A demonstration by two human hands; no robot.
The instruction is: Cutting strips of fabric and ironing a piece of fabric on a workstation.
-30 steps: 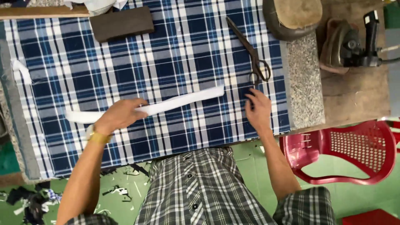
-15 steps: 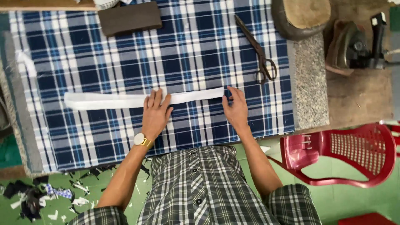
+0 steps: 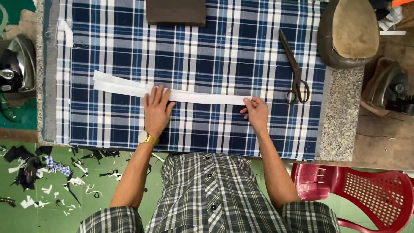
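A long white fabric strip (image 3: 129,88) lies across blue, white and grey plaid cloth (image 3: 194,56) spread over the table. My left hand (image 3: 156,110) presses flat on the middle of the strip, fingers apart, with a gold watch at the wrist. My right hand (image 3: 255,111) pinches the strip's right end between fingertips. Dark scissors (image 3: 295,69) lie on the cloth to the upper right of my right hand, not touched.
A dark brown flat block (image 3: 176,11) sits at the cloth's far edge. A pressing cushion (image 3: 348,32) rests on the speckled stone table edge (image 3: 343,116). Irons stand at left (image 3: 15,64) and right (image 3: 392,88). A red plastic chair (image 3: 366,194) is at lower right; cloth scraps (image 3: 47,172) litter the green floor.
The strip went from slanted to lying straight and level. My left hand slid right from the strip's left part to its middle; my right hand closed its fingertips on the right end.
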